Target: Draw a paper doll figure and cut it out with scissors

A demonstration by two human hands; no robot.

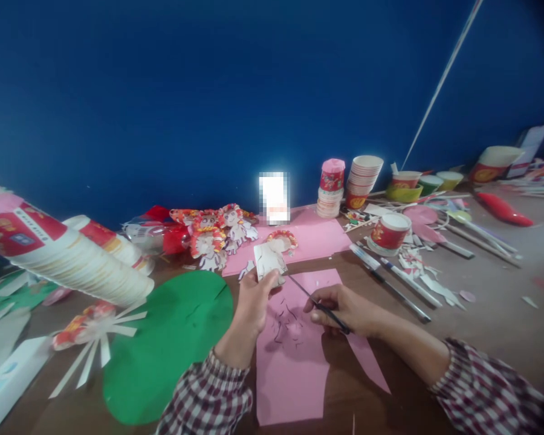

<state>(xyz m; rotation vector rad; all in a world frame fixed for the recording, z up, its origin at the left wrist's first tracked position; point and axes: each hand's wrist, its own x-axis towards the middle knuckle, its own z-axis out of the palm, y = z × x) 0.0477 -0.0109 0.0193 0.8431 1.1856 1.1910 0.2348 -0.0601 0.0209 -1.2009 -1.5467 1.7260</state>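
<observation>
My left hand (251, 308) pinches a white piece of paper (268, 258) with dark drawn lines, held up above a pink sheet (294, 386). My right hand (344, 309) is closed on dark scissors (329, 312), whose thin tip points at the lower edge of the white paper. Dark thin marks or trimmings (285, 320) show on the pink sheet between my hands. Just behind the white paper lies a red-and-yellow braided ring (283, 237) on another pink sheet (326, 238).
At left, stacked paper cups (95, 266) lean over a green paper shape (163, 356) and a figure with white strips (90, 326). Decorated paper figures (213, 235) stand behind. Markers (392, 283), paper scraps (428, 281), a cup (390, 232) and a red balloon (503, 208) lie right.
</observation>
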